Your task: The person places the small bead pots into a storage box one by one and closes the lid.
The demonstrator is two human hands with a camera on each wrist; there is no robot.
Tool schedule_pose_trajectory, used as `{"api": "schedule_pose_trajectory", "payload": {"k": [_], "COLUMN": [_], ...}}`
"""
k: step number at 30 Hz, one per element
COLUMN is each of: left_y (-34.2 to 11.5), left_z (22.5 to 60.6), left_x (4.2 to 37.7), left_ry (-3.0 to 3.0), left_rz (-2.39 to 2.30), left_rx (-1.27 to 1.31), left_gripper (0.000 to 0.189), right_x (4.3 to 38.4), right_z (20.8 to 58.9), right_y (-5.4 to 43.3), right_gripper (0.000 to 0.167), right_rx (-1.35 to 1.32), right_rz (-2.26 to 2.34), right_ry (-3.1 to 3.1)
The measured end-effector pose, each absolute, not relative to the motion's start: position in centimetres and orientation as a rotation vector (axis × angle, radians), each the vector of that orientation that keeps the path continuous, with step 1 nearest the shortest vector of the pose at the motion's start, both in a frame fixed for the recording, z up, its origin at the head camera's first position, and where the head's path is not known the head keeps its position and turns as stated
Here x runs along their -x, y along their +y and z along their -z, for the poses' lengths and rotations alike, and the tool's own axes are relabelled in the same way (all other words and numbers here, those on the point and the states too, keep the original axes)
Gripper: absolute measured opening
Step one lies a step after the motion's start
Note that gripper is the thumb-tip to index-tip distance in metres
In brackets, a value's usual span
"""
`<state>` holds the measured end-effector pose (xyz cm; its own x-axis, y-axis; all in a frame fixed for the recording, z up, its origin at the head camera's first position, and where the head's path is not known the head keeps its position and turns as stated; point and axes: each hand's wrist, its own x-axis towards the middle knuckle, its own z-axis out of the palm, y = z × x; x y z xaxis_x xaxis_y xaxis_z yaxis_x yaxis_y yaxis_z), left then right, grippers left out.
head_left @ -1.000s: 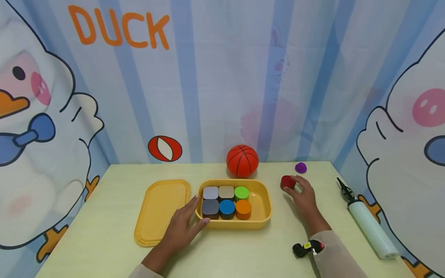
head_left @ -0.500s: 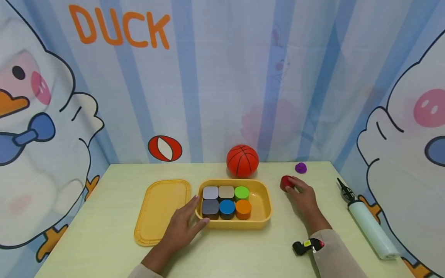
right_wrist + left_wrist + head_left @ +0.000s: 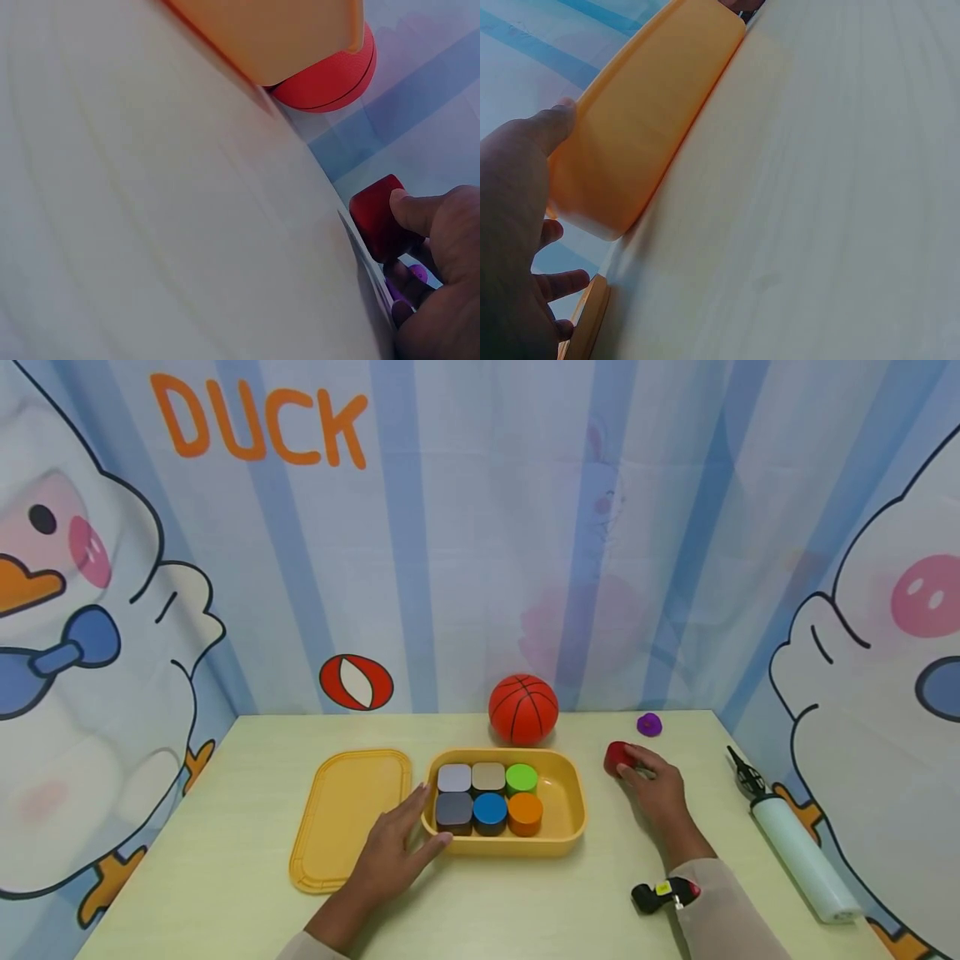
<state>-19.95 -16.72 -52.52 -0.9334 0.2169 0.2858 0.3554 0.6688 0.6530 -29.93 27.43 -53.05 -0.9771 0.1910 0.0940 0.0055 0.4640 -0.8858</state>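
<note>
My right hand (image 3: 660,789) pinches a dark red block (image 3: 617,758) between thumb and fingers, right of the yellow box. In the right wrist view the red block (image 3: 379,217) is close to the tabletop; whether it touches is unclear. My left hand (image 3: 390,852) rests against the left end of the yellow box (image 3: 517,847), thumb on the near rim and fingers fairly straight. In that box sit several blocks in two rows: lilac (image 3: 453,776), tan (image 3: 488,774) and green (image 3: 521,777) behind; grey (image 3: 453,808), blue (image 3: 490,810) and orange (image 3: 524,811) in front. Bare floor shows at its right end.
A flat yellow lid (image 3: 345,818) lies left of the box. Behind the box stands a red ball (image 3: 523,710) with black lines. A small purple object (image 3: 649,724) lies at the back right. Along the right edge lies a pale green hand pump (image 3: 802,856) with a black end.
The right hand's fingers have shifted slightly on the red block, which stays in about the same place. My left hand and the box have not moved.
</note>
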Motion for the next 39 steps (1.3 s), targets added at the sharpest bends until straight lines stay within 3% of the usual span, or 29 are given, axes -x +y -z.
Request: {"api": "schedule_pose_trajectory", "payload": {"k": [18,39], "left_y": [-16.7,-16.9], "left_z": [53.2,53.0], "left_x": [20.1,20.2], "left_ry": [-2.658,-2.680], "left_rz": [1.104,1.086], "left_rx": [0.504,0.494], "left_gripper": [0.082,0.083], "right_x": [28.8,25.7], "right_z": [52.5,49.1], "right_y": [26.4,22.1], "right_gripper": [0.047,0.036], "right_rx": [-0.042,-0.283], "right_rz": [-1.442,-1.363], "right_ry": [-2.476,-2.309]}}
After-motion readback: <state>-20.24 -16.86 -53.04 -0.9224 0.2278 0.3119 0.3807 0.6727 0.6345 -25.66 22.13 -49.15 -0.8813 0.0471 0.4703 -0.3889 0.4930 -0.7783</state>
